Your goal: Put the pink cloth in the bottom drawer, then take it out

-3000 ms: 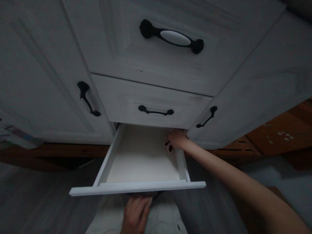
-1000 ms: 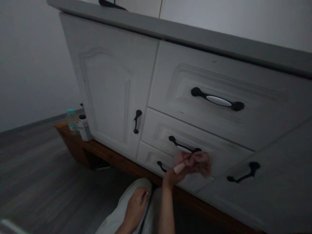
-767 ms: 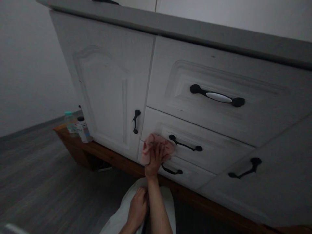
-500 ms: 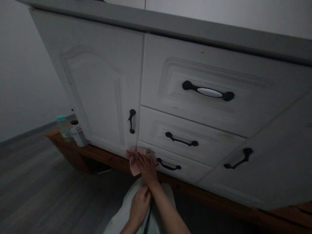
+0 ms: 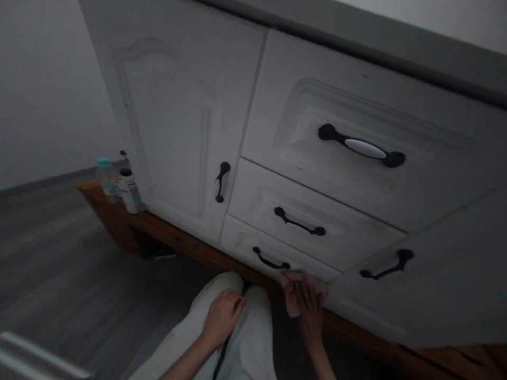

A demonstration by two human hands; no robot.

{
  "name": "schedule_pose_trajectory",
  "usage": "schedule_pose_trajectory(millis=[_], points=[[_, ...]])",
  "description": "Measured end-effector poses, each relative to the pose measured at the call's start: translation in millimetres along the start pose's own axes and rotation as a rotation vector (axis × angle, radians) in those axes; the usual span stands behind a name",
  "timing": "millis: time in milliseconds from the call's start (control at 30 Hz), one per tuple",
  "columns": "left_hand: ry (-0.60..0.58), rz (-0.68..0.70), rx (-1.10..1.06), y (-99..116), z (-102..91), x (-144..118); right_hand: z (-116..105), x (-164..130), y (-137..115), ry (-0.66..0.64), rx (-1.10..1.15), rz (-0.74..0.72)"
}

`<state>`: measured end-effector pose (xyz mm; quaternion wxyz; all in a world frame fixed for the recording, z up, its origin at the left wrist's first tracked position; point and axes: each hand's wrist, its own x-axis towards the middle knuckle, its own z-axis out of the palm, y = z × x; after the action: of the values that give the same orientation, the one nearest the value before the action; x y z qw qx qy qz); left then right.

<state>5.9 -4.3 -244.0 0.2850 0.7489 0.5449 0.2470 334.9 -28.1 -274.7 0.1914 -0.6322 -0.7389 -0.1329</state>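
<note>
A pink cloth (image 5: 291, 300) is pressed against the right part of the lowest white drawer (image 5: 243, 240), close to its bottom edge. My right hand (image 5: 309, 311) lies on it, fingers stretched over the cloth and holding it to the drawer front. Just up and left of the cloth is this drawer's black handle (image 5: 271, 259). My left hand (image 5: 224, 315) rests on my knee in pale trousers (image 5: 249, 330), holding nothing, its fingers loosely bent and the thumb a little apart.
Above are two more drawers with black handles (image 5: 361, 146), under a grey countertop edge (image 5: 380, 42). Cabinet doors flank them. A brown wooden base (image 5: 186, 245) runs below. On its left end stand a clear bottle with a green cap (image 5: 106, 179) and a white bottle with a dark cap (image 5: 130, 192).
My right hand has slid the pink cloth rightward along the lowest drawer, from left of its handle to right of it. My left hand stays on my knee. The view has tilted.
</note>
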Motion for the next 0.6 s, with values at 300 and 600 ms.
schedule_pose_trajectory(millis=[300,600], points=[[0.028,0.022,0.126,4.2,2.5,-2.2,-34.7,65.5,-38.2,0.319,0.024,0.169],[0.019,0.008,0.185,4.8,3.9,-4.4,-53.3,96.6,-98.9,0.591,0.462,0.130]])
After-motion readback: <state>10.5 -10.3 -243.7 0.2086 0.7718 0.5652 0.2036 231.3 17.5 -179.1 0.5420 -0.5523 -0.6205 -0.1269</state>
